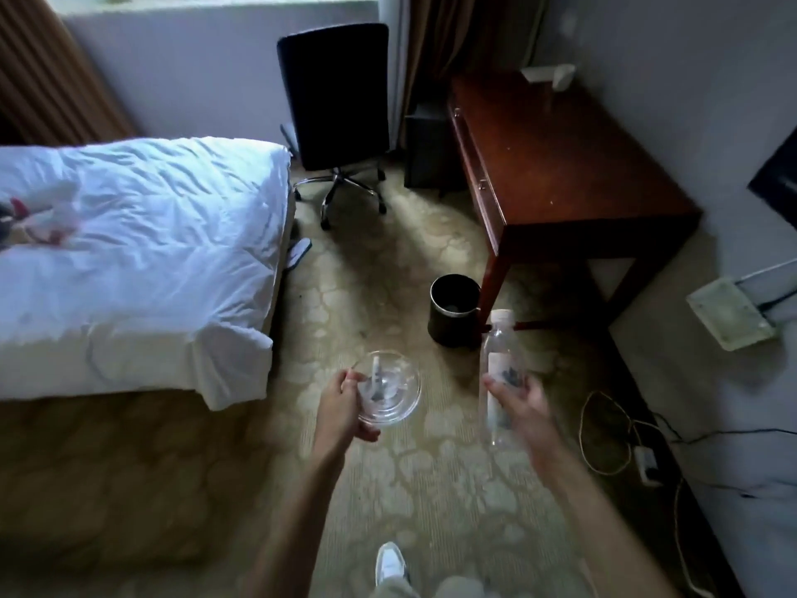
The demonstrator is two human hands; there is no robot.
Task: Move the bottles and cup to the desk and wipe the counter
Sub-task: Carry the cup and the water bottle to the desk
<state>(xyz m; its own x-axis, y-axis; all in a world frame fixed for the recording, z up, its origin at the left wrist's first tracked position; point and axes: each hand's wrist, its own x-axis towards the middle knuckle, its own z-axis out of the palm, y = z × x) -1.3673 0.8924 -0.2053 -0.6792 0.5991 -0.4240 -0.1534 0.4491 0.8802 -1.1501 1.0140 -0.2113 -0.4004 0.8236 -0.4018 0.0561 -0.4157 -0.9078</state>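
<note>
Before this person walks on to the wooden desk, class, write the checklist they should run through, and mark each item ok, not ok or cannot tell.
1. Left hand grips the clear glass cup: ok.
2. Right hand grips the clear plastic bottle with the white cap: ok.
3. Cap sealed tight: cannot tell.
4. Bare space on the dark red-brown wooden desk for both: ok; only a white box sits at its far end.
5. Path clear: not ok; a round black waste bin stands by the near desk leg.
6. All bottles carried: cannot tell; only one shows.
</note>
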